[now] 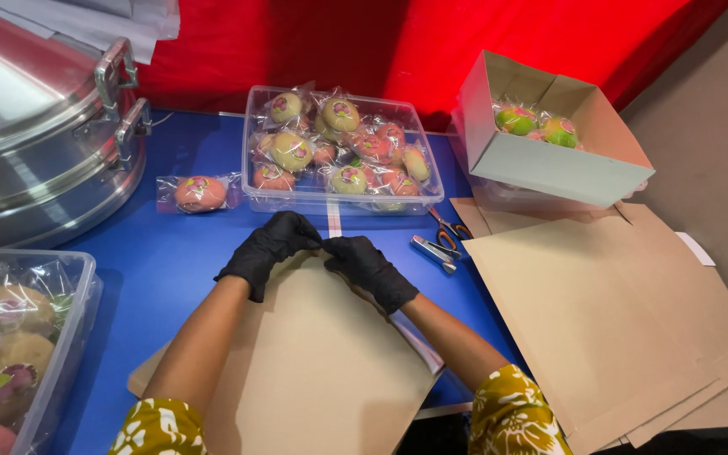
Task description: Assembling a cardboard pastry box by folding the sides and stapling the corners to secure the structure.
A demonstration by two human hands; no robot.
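Left hand (270, 248) + right hand (370, 268), black gloves, both pinched shut on far edge of flat cardboard blank (322, 371) lying on blue table (170, 261) — blank looks unfolded yet. One box (549, 135) already made up at right, few wrapped buns inside. Clear tub (343, 147) of wrapped buns ahead, stack of flat blanks (617, 320) at right — most left to do, I judge.

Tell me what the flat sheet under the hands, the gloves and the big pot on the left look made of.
Flat sheet: brown cardboard, matte, with fold lines. Gloves on the left hand and right hand: thin black rubber, probably nitrile, slightly shiny. Big pot: brushed silver metal, likely aluminium or steel, with clamp handles.
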